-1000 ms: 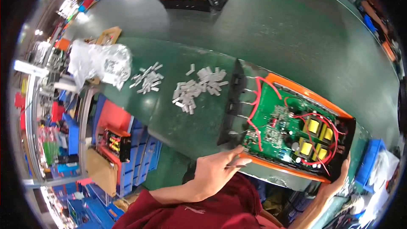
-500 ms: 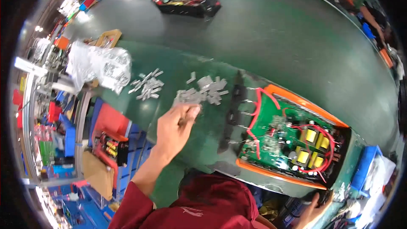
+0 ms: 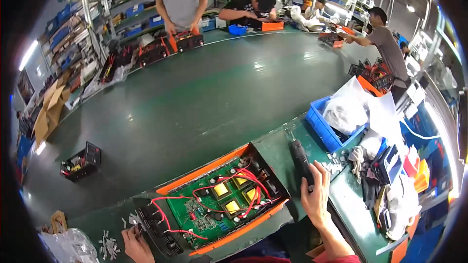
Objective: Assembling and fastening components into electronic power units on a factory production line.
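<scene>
In front of me lies an orange-edged metal case (image 3: 222, 165) with a green circuit board (image 3: 195, 214), yellow-wrapped transformers and red wires. A black end panel (image 3: 158, 226) stands at its left end, joined by red wires. My left hand (image 3: 136, 246) is beside that panel, fingers pinched together next to small grey strips (image 3: 130, 221); what they hold is too small to make out. Right of the case, my right hand (image 3: 317, 197) is closed round the lower end of a black electric screwdriver (image 3: 300, 158), whose tip points away from me.
More grey strips (image 3: 109, 246) and a clear plastic bag (image 3: 70, 246) lie at the left. Right of the screwdriver stand a blue bin (image 3: 324, 129) with white bags, and cloths (image 3: 397, 209). A small black unit (image 3: 82, 163) sits far left. Other people work across the table.
My view has swung up and to the right. My right hand has come from beside the case's right end onto the screwdriver. My left hand has drawn from the strips toward the end panel.
</scene>
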Action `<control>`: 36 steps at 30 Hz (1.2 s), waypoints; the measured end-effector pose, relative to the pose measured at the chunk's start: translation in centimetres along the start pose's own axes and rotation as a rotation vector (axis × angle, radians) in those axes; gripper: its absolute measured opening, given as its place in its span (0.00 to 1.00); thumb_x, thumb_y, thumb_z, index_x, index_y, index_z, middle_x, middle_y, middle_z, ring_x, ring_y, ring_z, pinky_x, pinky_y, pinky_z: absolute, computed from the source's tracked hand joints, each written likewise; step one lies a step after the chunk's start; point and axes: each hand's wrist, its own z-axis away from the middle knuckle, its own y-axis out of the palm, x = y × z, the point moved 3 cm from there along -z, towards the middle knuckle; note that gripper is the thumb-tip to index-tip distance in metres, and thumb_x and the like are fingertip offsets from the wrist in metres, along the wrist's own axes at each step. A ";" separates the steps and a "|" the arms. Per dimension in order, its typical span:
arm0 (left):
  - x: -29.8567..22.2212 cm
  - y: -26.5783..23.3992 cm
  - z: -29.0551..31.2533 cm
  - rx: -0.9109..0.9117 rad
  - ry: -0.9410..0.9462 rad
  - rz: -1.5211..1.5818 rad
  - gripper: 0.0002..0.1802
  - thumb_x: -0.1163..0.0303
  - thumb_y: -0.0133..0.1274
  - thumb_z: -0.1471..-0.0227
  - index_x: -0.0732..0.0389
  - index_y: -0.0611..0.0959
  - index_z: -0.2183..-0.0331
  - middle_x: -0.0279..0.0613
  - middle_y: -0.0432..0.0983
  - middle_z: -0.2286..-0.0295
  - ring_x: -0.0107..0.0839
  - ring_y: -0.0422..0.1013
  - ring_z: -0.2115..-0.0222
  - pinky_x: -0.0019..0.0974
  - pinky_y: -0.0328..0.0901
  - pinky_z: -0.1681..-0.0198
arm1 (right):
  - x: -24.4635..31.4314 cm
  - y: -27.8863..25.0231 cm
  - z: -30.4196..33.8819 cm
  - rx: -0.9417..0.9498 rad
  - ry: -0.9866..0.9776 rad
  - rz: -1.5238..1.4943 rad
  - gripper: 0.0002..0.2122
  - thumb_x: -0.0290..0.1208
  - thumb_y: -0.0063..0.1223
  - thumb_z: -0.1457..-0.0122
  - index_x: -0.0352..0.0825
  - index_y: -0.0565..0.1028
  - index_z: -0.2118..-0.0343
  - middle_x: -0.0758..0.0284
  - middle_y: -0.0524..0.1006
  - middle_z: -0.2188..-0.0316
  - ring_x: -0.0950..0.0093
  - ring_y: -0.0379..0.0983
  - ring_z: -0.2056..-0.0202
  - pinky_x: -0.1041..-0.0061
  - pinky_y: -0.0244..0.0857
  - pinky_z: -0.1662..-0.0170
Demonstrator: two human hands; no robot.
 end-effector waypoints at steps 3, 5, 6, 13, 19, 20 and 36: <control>-7.3 2.5 5.2 -0.014 0.814 -1.152 0.17 0.70 0.60 0.44 0.64 0.82 0.53 0.49 0.79 0.63 0.49 0.77 0.68 0.47 0.71 0.67 | 1.2 -0.2 0.0 -0.036 -0.036 -0.120 0.23 0.16 0.57 0.46 0.30 0.70 0.45 0.52 0.71 0.45 0.54 0.68 0.45 0.61 0.63 0.42; -7.9 2.2 4.9 -0.020 0.564 -1.126 0.17 0.74 0.54 0.42 0.64 0.78 0.50 0.52 0.76 0.57 0.53 0.75 0.62 0.51 0.70 0.64 | 1.8 -0.3 0.4 -0.047 -0.026 -0.196 0.23 0.15 0.58 0.47 0.30 0.70 0.46 0.54 0.72 0.47 0.56 0.70 0.48 0.65 0.67 0.47; -8.8 1.9 5.3 -0.096 0.814 -1.099 0.15 0.74 0.53 0.40 0.66 0.78 0.52 0.51 0.77 0.62 0.49 0.75 0.67 0.45 0.69 0.67 | 2.5 -0.5 0.4 -0.087 -0.089 -0.249 0.22 0.15 0.59 0.48 0.30 0.71 0.48 0.53 0.74 0.50 0.58 0.73 0.52 0.68 0.68 0.51; -14.5 9.4 14.8 0.675 0.799 -0.461 0.07 0.71 0.51 0.35 0.64 0.81 0.62 0.41 0.76 0.65 0.26 0.68 0.79 0.28 0.65 0.75 | 11.3 1.4 3.2 0.494 -0.236 -1.047 0.15 0.22 0.60 0.41 0.32 0.78 0.51 0.63 0.81 0.66 0.68 0.80 0.66 0.71 0.73 0.61; -14.0 13.8 18.4 0.853 0.825 -0.240 0.08 0.71 0.50 0.34 0.64 0.80 0.62 0.41 0.75 0.66 0.25 0.59 0.83 0.28 0.59 0.77 | 14.3 3.6 4.5 0.804 -0.203 -1.311 0.11 0.24 0.59 0.38 0.32 0.81 0.53 0.64 0.78 0.60 0.69 0.75 0.58 0.71 0.71 0.56; -13.3 13.6 18.4 0.860 0.681 -0.317 0.09 0.68 0.53 0.35 0.64 0.80 0.62 0.43 0.76 0.64 0.29 0.67 0.76 0.33 0.65 0.71 | 14.0 3.5 4.5 0.816 -0.196 -1.315 0.11 0.24 0.59 0.38 0.32 0.81 0.53 0.64 0.78 0.60 0.69 0.75 0.58 0.71 0.71 0.56; -12.2 15.3 17.2 0.788 0.073 0.157 0.13 0.82 0.56 0.42 0.71 0.75 0.55 0.52 0.81 0.57 0.37 0.78 0.55 0.35 0.72 0.49 | 9.5 1.2 4.4 0.727 -0.035 -0.817 0.06 0.17 0.66 0.49 0.31 0.83 0.68 0.63 0.83 0.67 0.71 0.80 0.64 0.74 0.73 0.58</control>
